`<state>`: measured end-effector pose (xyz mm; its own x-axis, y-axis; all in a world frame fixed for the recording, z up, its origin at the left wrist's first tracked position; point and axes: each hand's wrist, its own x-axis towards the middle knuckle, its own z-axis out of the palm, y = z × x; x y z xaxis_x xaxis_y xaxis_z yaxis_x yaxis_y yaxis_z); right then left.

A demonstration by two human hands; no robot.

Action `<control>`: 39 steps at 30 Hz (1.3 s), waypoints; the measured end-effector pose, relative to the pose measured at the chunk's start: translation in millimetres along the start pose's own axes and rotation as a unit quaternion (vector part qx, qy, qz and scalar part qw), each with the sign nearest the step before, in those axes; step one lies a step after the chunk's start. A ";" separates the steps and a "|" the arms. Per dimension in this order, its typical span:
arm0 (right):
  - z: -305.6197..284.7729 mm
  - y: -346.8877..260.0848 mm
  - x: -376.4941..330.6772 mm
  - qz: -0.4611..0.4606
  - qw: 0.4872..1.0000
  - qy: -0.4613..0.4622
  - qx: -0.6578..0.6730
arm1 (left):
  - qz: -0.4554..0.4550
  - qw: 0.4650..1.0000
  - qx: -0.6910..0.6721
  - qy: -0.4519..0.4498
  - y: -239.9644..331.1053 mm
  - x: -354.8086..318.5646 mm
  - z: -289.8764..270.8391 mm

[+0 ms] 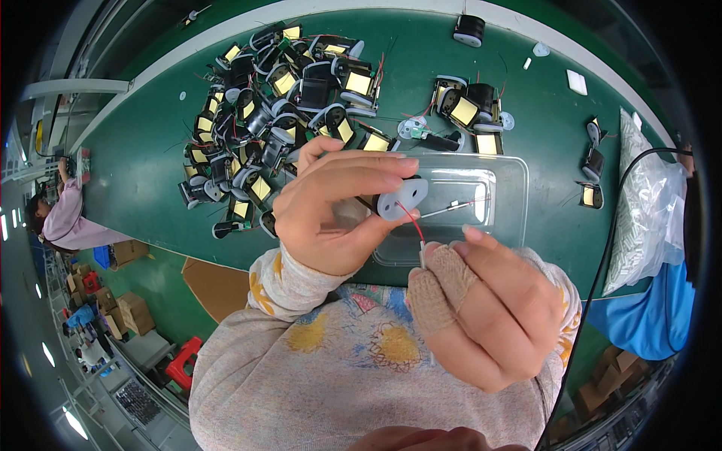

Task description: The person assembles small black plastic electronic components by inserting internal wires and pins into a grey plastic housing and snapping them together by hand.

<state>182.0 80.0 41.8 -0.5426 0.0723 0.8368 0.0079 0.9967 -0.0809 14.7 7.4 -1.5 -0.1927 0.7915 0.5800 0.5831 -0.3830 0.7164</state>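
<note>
My left hand (331,203) is closed around a small black unit with a grey oval end cap (404,199), gripping it between thumb and fingers. A red wire (416,224) comes out of a hole in the cap and runs down to my right hand (496,316). There, thumb and wrapped fingers pinch a thin pale sleeve-like piece (423,254) at the wire's lower end. Beige finger covers (445,289) sit on two fingers of that hand. Behind both hands lies a clear plastic tray (519,203) holding a thin metallic piece (455,206) with a reddish wire.
A big pile of similar black units (316,90) with yellow pads covers the green table's (135,165) left middle. A smaller group (466,109) stands behind the tray, and several units (593,161) lie right. A plastic bag (639,210) and black cable (594,286) border the right side.
</note>
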 end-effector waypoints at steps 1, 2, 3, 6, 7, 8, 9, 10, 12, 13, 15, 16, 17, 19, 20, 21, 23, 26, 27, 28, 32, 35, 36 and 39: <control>-0.4 0.6 0.9 0.002 1.000 -0.001 0.000 | -0.002 1.000 -0.001 -0.001 -0.8 0.4 -0.1; -3.0 -0.3 1.4 0.019 1.000 -0.005 0.015 | -0.004 1.000 -0.009 -0.005 -0.3 0.3 0.5; -5.6 -0.7 2.2 0.036 0.999 -0.010 0.030 | -0.006 1.000 -0.017 -0.008 -0.1 0.2 1.2; -8.5 5.0 2.7 0.062 0.994 -0.024 0.090 | -0.003 0.999 -0.035 -0.004 -1.8 -3.5 0.7; -7.2 6.9 4.4 0.058 0.994 -0.022 0.095 | -0.004 1.000 -0.030 -0.001 -0.6 -5.2 1.6; -8.5 10.3 7.6 0.094 0.989 -0.030 0.108 | -0.023 0.997 -0.072 0.030 1.2 -2.3 5.9; -8.3 13.9 9.6 0.130 0.983 -0.037 0.121 | -0.042 0.991 -0.113 0.061 2.5 -0.4 9.0; -7.6 21.2 8.4 0.122 0.980 -0.042 0.150 | -0.042 0.991 -0.115 0.060 2.8 0.4 10.6; -6.1 27.6 4.7 0.113 0.980 -0.049 0.159 | -0.048 0.989 -0.124 0.060 2.3 0.0 11.1; -5.5 29.5 3.1 0.105 0.979 -0.055 0.168 | -0.048 0.989 -0.124 0.060 1.9 0.0 10.6; -5.3 33.0 0.5 0.107 0.974 -0.071 0.187 | -0.047 0.989 -0.130 0.048 0.3 0.3 9.6; -4.5 34.1 -0.3 0.109 0.969 -0.087 0.205 | -0.047 0.989 -0.130 0.048 1.6 -0.3 10.4; -1.7 34.7 -0.7 0.109 0.969 -0.087 0.204 | -0.062 0.985 -0.151 0.053 4.2 -0.9 11.9; 4.7 35.2 -1.0 0.154 0.953 -0.061 0.253 | -0.077 0.980 -0.172 0.058 6.0 -0.3 12.6; 4.6 36.1 2.9 0.175 0.947 -0.061 0.263 | -0.075 0.980 -0.175 0.053 6.6 -0.3 11.8; 2.9 36.5 4.5 0.172 0.947 -0.063 0.265 | -0.073 0.980 -0.178 0.048 6.7 -0.4 11.1; -1.7 37.6 5.5 0.229 0.931 -0.081 0.271 | -0.045 0.985 -0.161 0.035 0.3 -0.6 8.7; -2.8 35.1 4.0 0.208 0.951 -0.079 0.216 | -0.030 0.988 -0.155 -0.005 -0.1 -2.5 4.8; -3.7 32.9 2.1 0.196 0.963 -0.069 0.173 | -0.043 0.985 -0.165 -0.031 1.3 -3.0 4.6; -4.4 31.1 1.1 0.194 0.963 -0.070 0.171 | -0.041 0.985 -0.166 -0.029 2.8 -3.6 5.0; -4.8 22.8 -1.1 0.027 0.997 -0.074 -0.007 | -0.016 0.995 -0.096 0.000 10.1 -13.3 9.0; -8.2 24.9 1.0 0.006 0.993 -0.119 -0.009 | -0.021 0.995 -0.098 -0.014 12.8 -12.2 8.3; -5.2 28.2 -1.1 0.074 0.990 -0.103 0.069 | -0.053 0.990 -0.128 -0.031 14.0 -12.0 6.8; 0.1 33.7 -3.2 0.158 0.965 -0.094 0.185 | -0.066 0.982 -0.165 -0.066 11.3 -1.5 1.8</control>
<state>183.9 113.3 36.4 -0.7057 0.3279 0.6281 -0.0831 0.8421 -0.5330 22.9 2.7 5.0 -0.1326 0.8912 0.4338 0.2686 -0.3889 0.8812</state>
